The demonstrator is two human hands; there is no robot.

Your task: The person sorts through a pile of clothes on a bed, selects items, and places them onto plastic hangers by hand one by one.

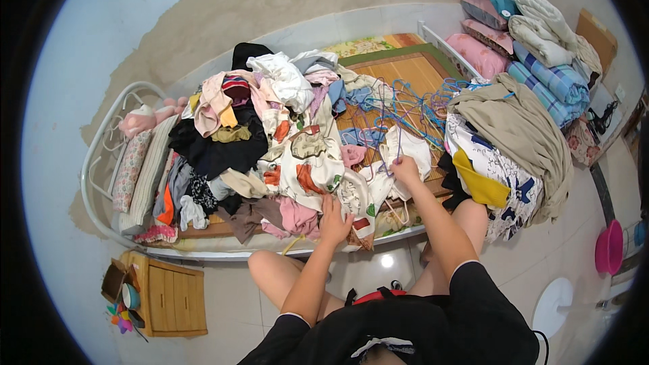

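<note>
I sit before a bed heaped with clothes. My right hand (pixel 405 172) is closed around a thin purple clothes hanger (pixel 399 140), over a white garment (pixel 414 151). My left hand (pixel 334 223) rests with its fingers apart on the near edge of a white garment with orange and green print (pixel 312 170). A pink garment (pixel 297 217) lies just left of that hand. Beyond my right hand spreads a tangle of blue and purple hangers (pixel 411 103) on the bamboo mat (pixel 399 61).
A clothes pile (pixel 223 142) covers the bed's left half. At right are a beige cloth (pixel 520 118), a yellow cloth (pixel 481 179) and stacked bedding (pixel 551 88). The white metal bed frame (pixel 88 182) curves around the left end. A wooden cabinet (pixel 172 294) stands below it.
</note>
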